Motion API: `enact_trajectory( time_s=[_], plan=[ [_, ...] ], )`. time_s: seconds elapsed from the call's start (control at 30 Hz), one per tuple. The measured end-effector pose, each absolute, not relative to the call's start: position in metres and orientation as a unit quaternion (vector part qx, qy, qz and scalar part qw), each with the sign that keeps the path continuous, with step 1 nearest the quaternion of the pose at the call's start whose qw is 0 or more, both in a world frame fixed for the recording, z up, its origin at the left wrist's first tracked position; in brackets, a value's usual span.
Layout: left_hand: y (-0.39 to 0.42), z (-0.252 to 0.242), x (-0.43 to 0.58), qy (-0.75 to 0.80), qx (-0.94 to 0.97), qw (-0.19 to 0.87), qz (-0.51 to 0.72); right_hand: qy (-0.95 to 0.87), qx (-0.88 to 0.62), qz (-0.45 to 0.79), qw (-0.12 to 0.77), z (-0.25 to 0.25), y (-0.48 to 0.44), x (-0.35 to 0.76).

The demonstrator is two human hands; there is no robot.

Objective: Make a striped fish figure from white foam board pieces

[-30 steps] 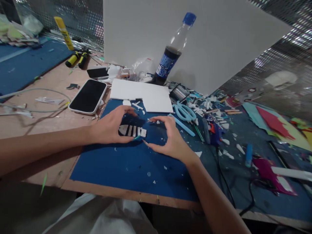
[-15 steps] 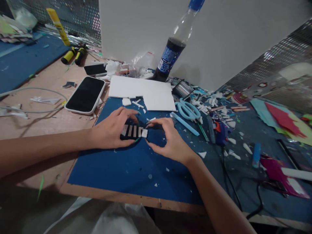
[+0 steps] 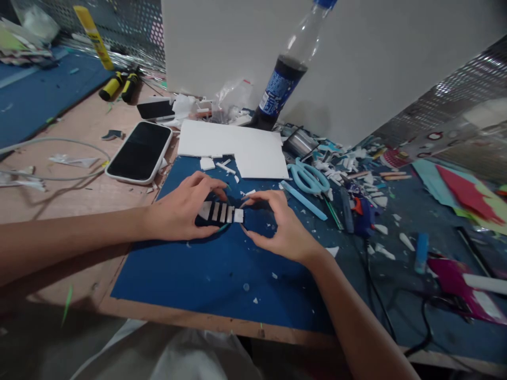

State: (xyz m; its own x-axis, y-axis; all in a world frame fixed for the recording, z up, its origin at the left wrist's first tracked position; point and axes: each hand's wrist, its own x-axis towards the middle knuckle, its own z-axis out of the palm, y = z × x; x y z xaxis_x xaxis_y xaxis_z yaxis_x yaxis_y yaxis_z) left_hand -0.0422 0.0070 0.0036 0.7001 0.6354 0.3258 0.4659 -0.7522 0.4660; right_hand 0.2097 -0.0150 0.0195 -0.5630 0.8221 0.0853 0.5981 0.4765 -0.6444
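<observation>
A small black piece with pale cross strips (image 3: 221,212) lies on the blue mat (image 3: 190,274). My left hand (image 3: 178,208) curves round its left part, fingers on the far side and thumb on the near side. At the piece's right end sits a small white square (image 3: 238,215). The thumb and forefinger of my right hand (image 3: 287,229) bracket that square from the far and near edges. My left palm hides part of the striped piece.
Behind my hands lies a notched white foam board (image 3: 257,150). Light-blue scissors (image 3: 308,177), a glue gun (image 3: 363,214) and foam scraps are to the right. A dark drink bottle (image 3: 277,87) stands behind; a phone (image 3: 139,152) lies left.
The white square has straightened from a slight tilt and lines up with the strips. My right hand has shifted slightly right, as has the whole view; my left hand stays round the striped piece.
</observation>
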Motion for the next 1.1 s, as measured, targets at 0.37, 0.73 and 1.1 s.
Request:
enact_trajectory(
  time_s=[0.37,0.73,1.1],
  plan=[
    [-0.002,0.004,-0.048,0.295,0.925,0.041,0.235,-0.849,-0.414,0.245,0.218,0.022,-0.017,0.209],
    [0.002,0.000,-0.036,0.341,0.921,0.106,0.157,-0.895,-0.323,0.196,0.239,0.030,-0.030,0.201],
    [0.002,0.001,-0.036,0.325,0.930,0.108,0.136,-0.910,-0.277,0.136,0.276,0.025,-0.027,0.202]
  ],
)
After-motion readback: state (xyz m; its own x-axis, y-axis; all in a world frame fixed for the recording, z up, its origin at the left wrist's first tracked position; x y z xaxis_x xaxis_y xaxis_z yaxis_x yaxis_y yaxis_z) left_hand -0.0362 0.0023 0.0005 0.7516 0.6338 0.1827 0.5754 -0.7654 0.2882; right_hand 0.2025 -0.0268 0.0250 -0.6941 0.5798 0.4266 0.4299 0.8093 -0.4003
